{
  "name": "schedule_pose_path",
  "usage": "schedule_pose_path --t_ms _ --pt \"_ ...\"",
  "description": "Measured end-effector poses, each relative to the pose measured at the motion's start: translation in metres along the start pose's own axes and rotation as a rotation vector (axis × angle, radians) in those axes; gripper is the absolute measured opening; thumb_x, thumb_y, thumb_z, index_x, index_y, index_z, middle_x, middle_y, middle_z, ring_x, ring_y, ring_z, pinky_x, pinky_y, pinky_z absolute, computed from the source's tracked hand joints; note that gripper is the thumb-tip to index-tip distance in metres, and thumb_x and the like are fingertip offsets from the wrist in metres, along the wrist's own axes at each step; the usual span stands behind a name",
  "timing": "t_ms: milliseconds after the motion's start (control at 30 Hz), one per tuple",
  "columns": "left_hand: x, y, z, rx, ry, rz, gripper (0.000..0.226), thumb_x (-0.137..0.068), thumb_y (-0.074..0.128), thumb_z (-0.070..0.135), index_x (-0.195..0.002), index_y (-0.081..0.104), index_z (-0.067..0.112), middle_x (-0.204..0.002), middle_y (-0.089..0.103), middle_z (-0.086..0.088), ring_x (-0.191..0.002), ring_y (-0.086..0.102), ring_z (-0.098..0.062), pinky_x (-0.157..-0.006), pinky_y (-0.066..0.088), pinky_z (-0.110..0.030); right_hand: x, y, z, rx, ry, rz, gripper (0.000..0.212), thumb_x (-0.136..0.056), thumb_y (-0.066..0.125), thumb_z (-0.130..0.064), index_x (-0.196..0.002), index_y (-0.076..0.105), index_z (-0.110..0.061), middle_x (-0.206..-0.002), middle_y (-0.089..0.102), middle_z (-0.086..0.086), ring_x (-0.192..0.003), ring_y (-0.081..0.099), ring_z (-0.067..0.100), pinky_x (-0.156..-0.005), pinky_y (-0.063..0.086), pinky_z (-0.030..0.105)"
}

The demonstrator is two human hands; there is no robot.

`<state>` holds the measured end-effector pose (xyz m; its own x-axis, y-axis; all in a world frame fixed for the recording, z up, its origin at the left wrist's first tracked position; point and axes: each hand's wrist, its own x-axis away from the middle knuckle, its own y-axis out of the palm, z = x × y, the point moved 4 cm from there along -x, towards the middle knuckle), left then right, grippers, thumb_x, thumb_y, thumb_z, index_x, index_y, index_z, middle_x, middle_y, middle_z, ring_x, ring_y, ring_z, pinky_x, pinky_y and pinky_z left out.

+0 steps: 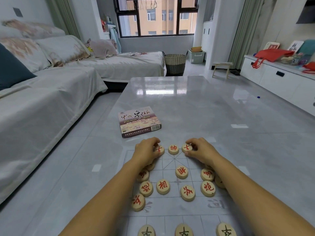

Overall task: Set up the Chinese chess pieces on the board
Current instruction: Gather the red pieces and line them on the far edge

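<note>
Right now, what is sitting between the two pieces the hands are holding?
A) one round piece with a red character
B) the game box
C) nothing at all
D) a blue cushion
A: a single round middle piece with a red character sits on the board, between the left piece held by the left hand and the right piece pinched by the right hand.

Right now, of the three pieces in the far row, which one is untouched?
The middle piece; the left hand and right hand hold the two flanking it.
</note>
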<state>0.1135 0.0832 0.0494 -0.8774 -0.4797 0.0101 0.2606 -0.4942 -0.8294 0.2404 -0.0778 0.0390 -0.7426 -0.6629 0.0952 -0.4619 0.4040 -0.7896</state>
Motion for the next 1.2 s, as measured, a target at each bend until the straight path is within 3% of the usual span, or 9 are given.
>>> schedule_pose_path --t_ms 167,1200 --pt "-0.004 0.005 -0.005 0.101 -0.011 0.011 0.044 -0.083 0.065 0.025 -0.125 0.052 0.020 -0.125 0.059 -0.002 -0.115 0.053 -0.020 -0.105 0.039 -0.044 -0.003 0.000 0.001 0.010 0.004 0.006 0.045 -0.083 0.066 -0.031 -0.126 0.053 -0.022 -0.125 0.050 0.005 -0.112 0.051 0.023 -0.097 0.043 0.034" --pt "-0.007 0.009 -0.013 0.208 0.004 0.016 0.046 -0.083 0.065 0.016 -0.127 0.052 0.021 -0.129 0.058 -0.002 -0.116 0.054 -0.017 -0.102 0.044 -0.035 -0.004 0.002 0.002 0.010 0.019 0.028 0.043 -0.083 0.066 -0.031 -0.123 0.056 -0.023 -0.123 0.052 0.005 -0.111 0.054 0.024 -0.097 0.047 0.038"
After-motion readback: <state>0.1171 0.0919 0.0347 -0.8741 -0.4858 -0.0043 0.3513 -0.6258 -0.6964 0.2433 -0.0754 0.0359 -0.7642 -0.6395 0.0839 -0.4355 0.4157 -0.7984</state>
